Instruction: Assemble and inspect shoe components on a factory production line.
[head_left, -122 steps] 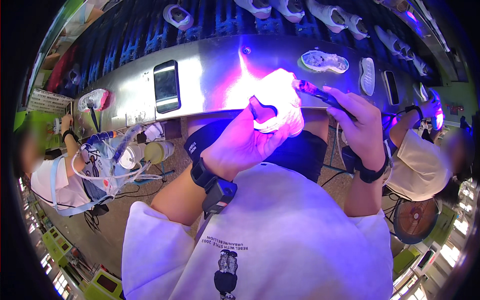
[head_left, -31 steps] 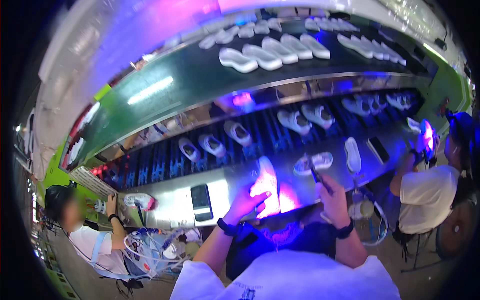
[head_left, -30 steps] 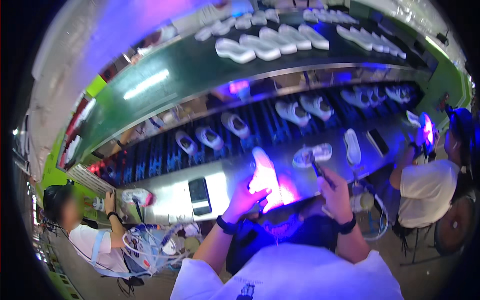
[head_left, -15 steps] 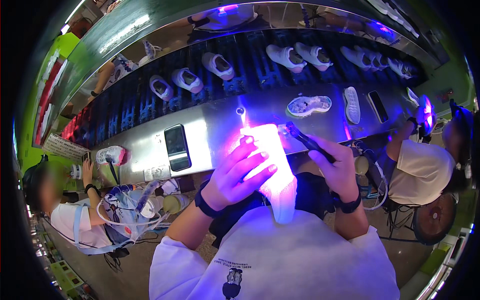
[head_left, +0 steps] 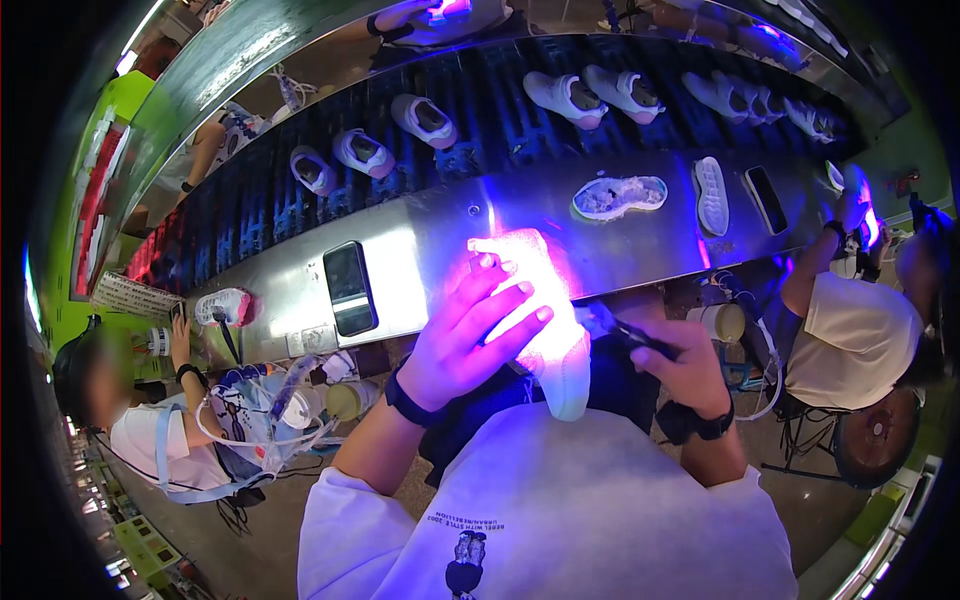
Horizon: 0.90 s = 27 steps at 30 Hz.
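Observation:
A shoe (head_left: 566,380), glowing white and pink under a bright purple light, is held over my lap at the near edge of the metal bench. My left hand (head_left: 468,335) wraps round its left side, fingers spread over the surface. Glare hides most of the shoe's detail. In my right hand (head_left: 690,362) is a dark-handled brush (head_left: 640,338), its head at the shoe's right edge; whether the bristles touch cannot be made out. Beyond the shoe, a white shoe sole (head_left: 711,197) and a second sole (head_left: 620,198), its hollow side up, lie on the bench.
Several pale shoes (head_left: 425,122) stand on a dark roller conveyor (head_left: 490,130) behind the metal bench (head_left: 410,225). A phone (head_left: 350,290) lies to the left, another phone (head_left: 767,198) to the right. One person (head_left: 165,430) sits at left near a shoe (head_left: 222,306), another person (head_left: 850,340) at right.
My right hand has moved down and slightly right, carrying the brush from the shoe's far end to lower along its right edge. The shoe has shifted slightly toward me.

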Motion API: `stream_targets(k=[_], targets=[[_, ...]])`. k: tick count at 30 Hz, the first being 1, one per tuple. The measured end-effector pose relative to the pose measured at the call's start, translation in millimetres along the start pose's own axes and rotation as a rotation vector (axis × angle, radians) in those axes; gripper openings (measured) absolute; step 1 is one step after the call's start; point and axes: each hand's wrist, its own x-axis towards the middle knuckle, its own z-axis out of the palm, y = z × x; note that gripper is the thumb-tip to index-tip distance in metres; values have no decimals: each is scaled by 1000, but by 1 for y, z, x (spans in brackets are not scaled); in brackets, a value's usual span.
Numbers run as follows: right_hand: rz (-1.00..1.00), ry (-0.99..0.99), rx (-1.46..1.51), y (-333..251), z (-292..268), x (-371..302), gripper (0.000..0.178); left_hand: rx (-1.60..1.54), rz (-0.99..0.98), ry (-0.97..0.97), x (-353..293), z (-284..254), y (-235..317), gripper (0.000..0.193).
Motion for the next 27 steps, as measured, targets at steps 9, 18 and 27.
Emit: stream_targets(k=[9, 18, 27], targets=[[99, 20, 23, -5, -12, 9, 32, 28, -69, 27, 11, 16, 5, 49], [53, -30, 5, -7, 1, 10, 32, 7, -273, 3, 4, 7, 13, 63], [229, -8, 156, 27, 23, -10, 42, -6, -555, -24, -15, 10, 11, 72]])
